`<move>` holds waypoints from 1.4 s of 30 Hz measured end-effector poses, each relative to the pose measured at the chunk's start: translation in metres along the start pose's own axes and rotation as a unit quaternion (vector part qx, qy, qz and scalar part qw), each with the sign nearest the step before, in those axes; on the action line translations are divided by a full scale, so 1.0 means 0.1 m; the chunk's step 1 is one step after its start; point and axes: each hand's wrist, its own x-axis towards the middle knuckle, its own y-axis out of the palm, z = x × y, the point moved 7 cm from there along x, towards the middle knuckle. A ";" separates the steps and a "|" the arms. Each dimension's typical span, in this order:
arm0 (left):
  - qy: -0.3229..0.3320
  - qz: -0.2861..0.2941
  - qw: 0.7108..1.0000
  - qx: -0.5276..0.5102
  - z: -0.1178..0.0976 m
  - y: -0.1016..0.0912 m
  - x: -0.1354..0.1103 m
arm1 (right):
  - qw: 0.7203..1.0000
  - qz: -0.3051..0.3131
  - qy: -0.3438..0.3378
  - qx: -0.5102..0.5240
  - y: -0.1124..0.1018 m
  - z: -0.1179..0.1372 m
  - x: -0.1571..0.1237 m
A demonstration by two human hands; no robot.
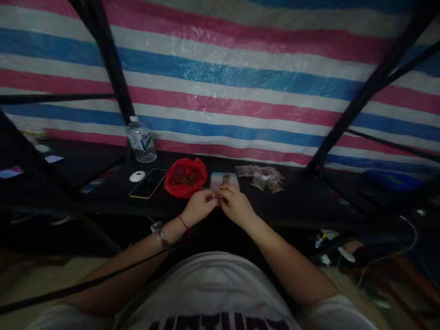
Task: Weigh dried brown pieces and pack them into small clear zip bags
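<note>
My left hand (201, 206) and my right hand (235, 204) meet at the front edge of a dark table (302, 201), fingers curled together around a small item I cannot make out. Just beyond the fingers lies a small pale tray or scale (224, 180) with some brown material on it. To its left sits an open red plastic bag (185, 177) holding brown bits. To its right lies a pile of several small clear packets (263, 178) with brown contents.
A phone (148, 183) lies face up left of the red bag, with a round white object (137, 176) and a water bottle (140, 140) nearby. A striped tarp (240, 73) hangs behind black poles (106, 55). Cables and clutter (343, 250) lie low right.
</note>
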 end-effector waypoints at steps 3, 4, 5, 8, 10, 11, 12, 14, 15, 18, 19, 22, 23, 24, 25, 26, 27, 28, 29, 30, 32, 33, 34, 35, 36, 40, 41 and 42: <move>0.011 0.003 1.000 0.012 -0.02 0.00 -0.03 | 0.998 0.064 -0.015 0.020 0.07 -0.03 0.04; 0.022 0.005 1.000 0.018 -0.04 -0.01 -0.04 | 0.996 0.079 -0.014 0.030 0.09 -0.04 0.04; 0.034 0.010 0.999 0.025 -0.07 -0.02 -0.05 | 0.995 0.093 -0.008 0.040 0.09 -0.06 0.05; 0.112 -0.006 0.992 0.065 -0.22 -0.13 -0.08 | 0.989 0.109 0.021 0.094 0.09 -0.14 0.05; 0.184 -0.042 0.974 0.126 -0.35 -0.24 -0.11 | 0.983 0.101 0.050 0.145 0.08 -0.21 0.05; 0.216 -0.055 0.962 0.161 -0.39 -0.28 -0.12 | 0.980 0.094 0.064 0.165 0.07 -0.24 0.05; 0.238 -0.057 0.950 0.193 -0.41 -0.30 -0.13 | 0.977 0.088 0.077 0.177 0.07 -0.26 0.05; 0.256 -0.030 0.936 0.241 -0.40 -0.28 -0.13 | 0.976 0.087 0.087 0.182 0.08 -0.28 0.04; 0.256 -0.013 0.932 0.256 -0.38 -0.25 -0.13 | 0.976 0.093 0.083 0.180 0.09 -0.26 0.04; 0.235 0.026 0.932 0.275 -0.32 -0.18 -0.12 | 0.974 0.119 0.056 0.184 0.13 -0.17 0.03; 0.228 0.034 0.934 0.275 -0.32 -0.16 -0.12 | 0.972 0.127 0.049 0.190 0.14 -0.14 0.02; 0.214 0.051 0.941 0.258 -0.34 -0.13 -0.13 | 0.970 0.107 0.039 0.213 0.12 -0.12 0.03; 0.211 0.052 0.943 0.252 -0.35 -0.13 -0.13 | 0.972 0.080 0.040 0.216 0.09 -0.15 0.04; 0.206 0.048 0.946 0.247 -0.35 -0.15 -0.12 | 0.975 0.045 0.046 0.214 0.04 -0.22 0.06; 0.198 0.039 0.949 0.242 -0.34 -0.19 -0.10 | 0.977 0.002 0.059 0.205 -0.02 -0.31 0.08; 0.187 0.024 0.952 0.240 -0.32 -0.25 -0.07 | 0.978 -0.043 0.079 0.190 -0.07 -0.43 0.10; 0.175 0.005 0.955 0.238 -0.29 -0.33 -0.05 | 0.976 -0.084 0.103 0.172 -0.11 -0.57 0.11; 0.159 -0.018 0.958 0.236 -0.25 -0.43 -0.02 | 0.973 -0.121 0.127 0.152 -0.15 -0.72 0.12; 0.144 -0.042 0.961 0.234 -0.21 -0.55 0.01 | 0.970 -0.141 0.146 0.134 -0.15 -0.86 0.14; 0.128 -0.066 0.962 0.231 -0.17 -0.67 0.04 | 0.969 -0.146 0.161 0.117 -0.12 -1.00 0.16; 0.095 -0.112 0.963 0.227 -0.08 -0.89 0.07 | 0.972 -0.127 0.179 0.085 0.02 -1.22 0.22; 0.081 -0.129 0.962 0.227 -0.06 -0.99 0.08 | 0.974 -0.111 0.186 0.071 0.10 -1.31 0.26; 0.074 -0.139 0.962 0.224 -0.04 -1.06 0.08 | 0.975 -0.094 0.193 0.061 0.19 -1.38 0.29; 0.071 -0.145 0.963 0.217 -0.04 -1.11 0.08 | 0.975 -0.078 0.200 0.055 0.28 -1.44 0.33; 0.072 -0.148 0.964 0.208 -0.04 -1.14 0.08 | 0.975 -0.064 0.207 0.050 0.35 -1.48 0.36; 0.069 -0.163 0.970 0.167 -0.05 -1.22 0.07 | 0.974 -0.014 0.222 0.037 0.52 -1.52 0.51; 0.061 -0.168 0.971 0.160 -0.03 -1.23 0.07 | 0.974 -0.007 0.222 0.034 0.52 -1.50 0.54; 0.055 -0.172 0.971 0.156 0.00 -1.24 0.08 | 0.975 -0.007 0.221 0.035 0.50 -1.47 0.58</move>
